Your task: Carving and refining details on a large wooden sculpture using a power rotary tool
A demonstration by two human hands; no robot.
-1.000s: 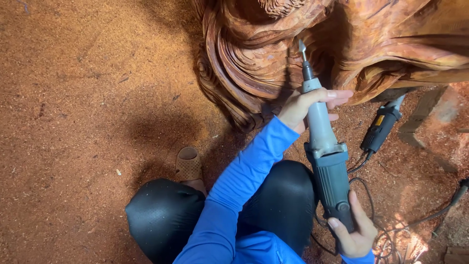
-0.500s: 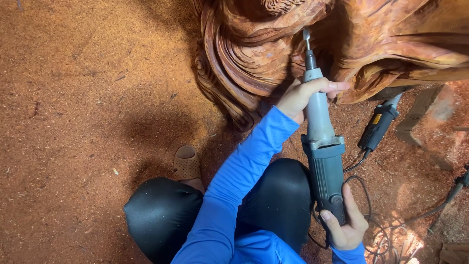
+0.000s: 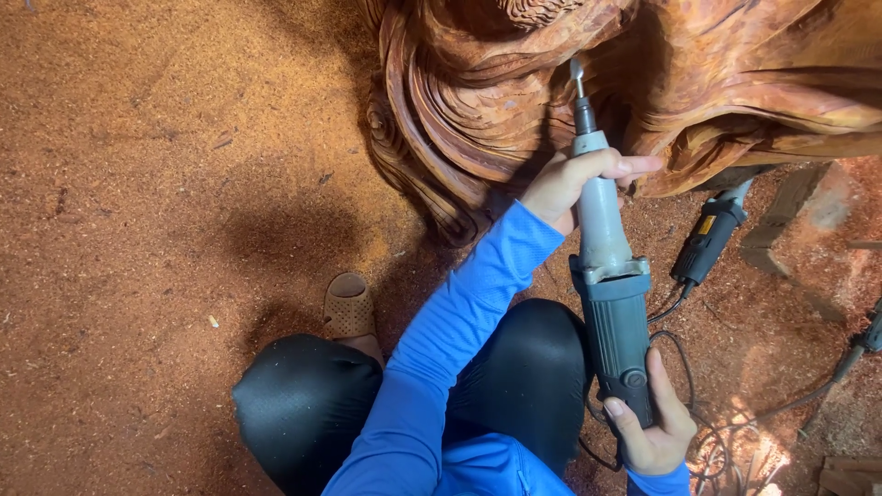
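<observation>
Against the carving (image 3: 514, 119), near the top edge of the head view, the grinder (image 3: 606, 276) stood nearly upright, its thin bit touching the grooved red wood. The left hand (image 3: 574, 184) was wrapped tight around the pale neck of the grinder, fingers (image 3: 634, 167) curled over its front. The right hand (image 3: 652, 422) clasped the dark rear body from below, thumb pressed on its side. Beside them a second tool (image 3: 707, 241) lay on the sawdust floor (image 3: 165, 184) under the carving's right edge. A sandal (image 3: 349, 308) showed by the person's black-clad knee (image 3: 308, 404).
</observation>
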